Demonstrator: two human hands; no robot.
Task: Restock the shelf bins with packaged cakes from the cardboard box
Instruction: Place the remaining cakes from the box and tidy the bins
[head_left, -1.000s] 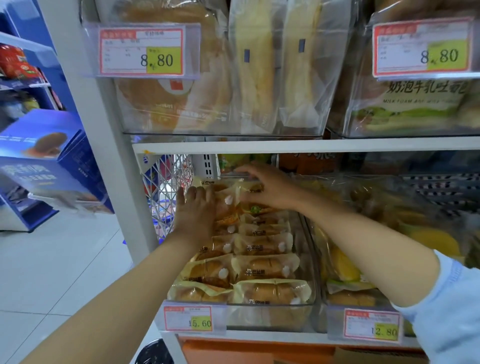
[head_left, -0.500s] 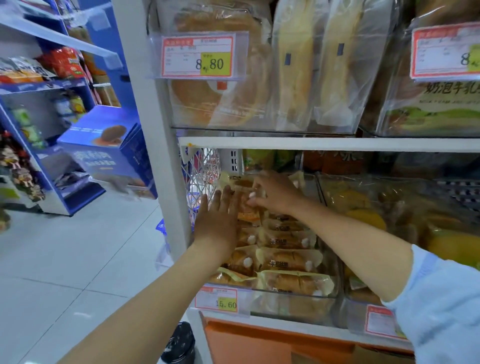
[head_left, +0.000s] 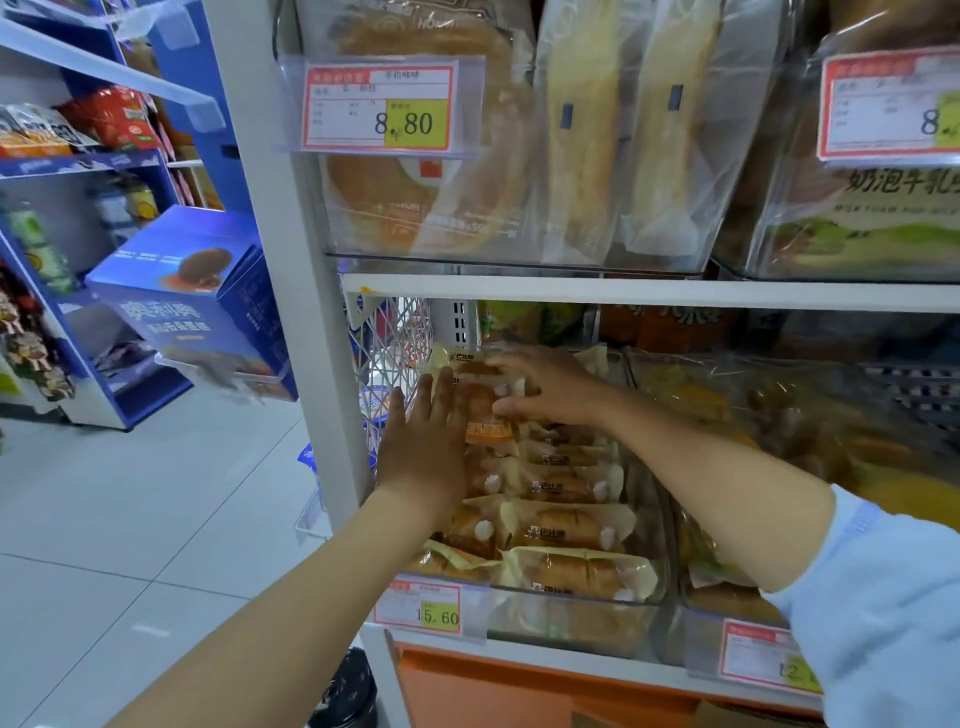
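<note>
Rear packaged cake (head_left: 484, 410) lies crosswise in bin (head_left: 647, 597): flat-fingered left hand (head_left: 427, 448) braces its left end, right hand (head_left: 551, 385) apparently grips it from the right.

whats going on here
A person is restocking a clear bin with packaged cakes. The left hand lies flat, fingers straight, against the left row. The right hand reaches to the back of the bin and grips a cake there. The bin looks nearly full, with two rows running to the front.
</note>
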